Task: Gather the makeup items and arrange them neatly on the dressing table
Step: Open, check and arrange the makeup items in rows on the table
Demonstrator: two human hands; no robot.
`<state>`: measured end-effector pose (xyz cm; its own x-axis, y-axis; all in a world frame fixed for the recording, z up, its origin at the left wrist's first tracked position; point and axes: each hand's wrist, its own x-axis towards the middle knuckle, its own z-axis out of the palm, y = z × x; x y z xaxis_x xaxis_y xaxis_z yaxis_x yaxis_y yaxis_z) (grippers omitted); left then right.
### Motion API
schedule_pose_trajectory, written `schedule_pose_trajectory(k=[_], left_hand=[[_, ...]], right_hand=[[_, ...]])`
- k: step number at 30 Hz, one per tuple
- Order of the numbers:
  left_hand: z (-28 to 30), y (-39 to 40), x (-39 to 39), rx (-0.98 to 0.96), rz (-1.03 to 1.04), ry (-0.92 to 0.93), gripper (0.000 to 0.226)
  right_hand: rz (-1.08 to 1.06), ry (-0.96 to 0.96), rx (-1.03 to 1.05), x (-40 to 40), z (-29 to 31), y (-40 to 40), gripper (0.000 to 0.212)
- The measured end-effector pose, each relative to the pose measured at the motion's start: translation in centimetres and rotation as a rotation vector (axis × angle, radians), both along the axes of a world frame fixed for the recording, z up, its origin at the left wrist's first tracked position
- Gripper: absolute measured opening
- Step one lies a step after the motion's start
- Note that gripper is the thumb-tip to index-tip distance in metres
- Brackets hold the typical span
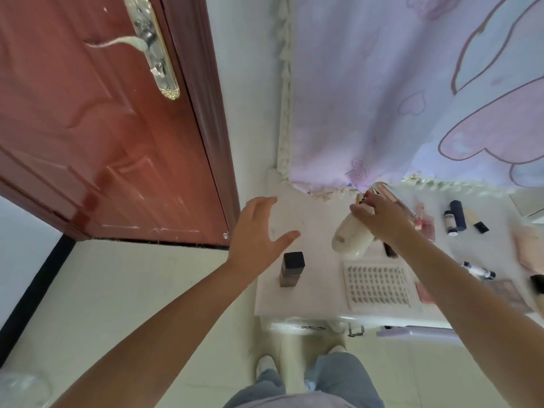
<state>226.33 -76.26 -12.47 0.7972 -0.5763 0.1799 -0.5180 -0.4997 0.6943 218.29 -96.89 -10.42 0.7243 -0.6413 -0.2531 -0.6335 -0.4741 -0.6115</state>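
White tiles covered the floor beside a small white dressing table (312, 301) that stood against a wall, with a pink and lilac cloth (397, 92) hanging down to its back edge and a red-brown door (97, 128) on the left.

Over the back of the table, the right hand (382, 219) had its fingers curled around a few thin sticks, pencils (362, 198) by the look of them, whose tips stuck out past the fingertips; how tight the hold was could not be told through the blur. Just beneath that hand lay a cream bottle (351, 238) on its side. Beside it, nearer the person, sat a white tray of false lashes (378, 285).

The left hand (260, 234) hovered above the table's left corner, fingers spread wide, thumb out, holding nothing. Near its thumb stood a square brown bottle with a black cap (291, 269), upright and apart from the hand.

Further right on the table lay a pink tube (419, 216), a dark blue bottle (457, 214), a small black and white bottle (450, 222) touching it, a white tube with a black cap (478, 270), and a pink-brown palette (506, 293) partly hidden by the right forearm.
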Motion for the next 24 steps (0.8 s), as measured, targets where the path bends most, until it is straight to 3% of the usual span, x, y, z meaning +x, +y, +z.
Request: schedule_pose_trajectory(k=[5,10,14,15,17,19,22,24], left_hand=[[4.3,-5.6,-1.7,0.136,-0.264,-0.149,0.082],[6.6,-7.7,-1.7,0.099,-0.208,-0.506,0.048],[8.6,-7.3,-1.1,0.210,-0.301,-0.857,0.043],[9.1,-7.2,-1.0,0.274,-0.334,-0.837,0.044],[9.5,-7.2,-0.5,0.310,-0.369,-0.678,0.044],[10.1,-6.7,0.1,0.302,-0.455,-0.343,0.038],[11.5,-5.7,0.8,0.019,-0.629,0.355,0.013],[12.5,-5.0,1.4,-0.114,-0.637,0.538,0.004]], right_hand=[[-0.133,-0.323,0.160,0.5,6.9,1.3,0.024],[-0.023,-0.267,-0.087,0.5,9.4,1.6,0.034],[0.040,-0.214,-0.205,-0.1,10.5,1.2,0.041],[0.055,-0.225,-0.212,-0.2,10.6,1.2,0.040],[0.105,-0.277,-0.220,-0.5,10.8,1.3,0.036],[0.197,-0.370,-0.246,-0.8,11.3,1.6,0.028],[0.405,-0.480,-0.242,-1.4,12.9,1.6,0.021],[0.483,-0.509,-0.175,-1.8,13.9,1.0,0.020]])
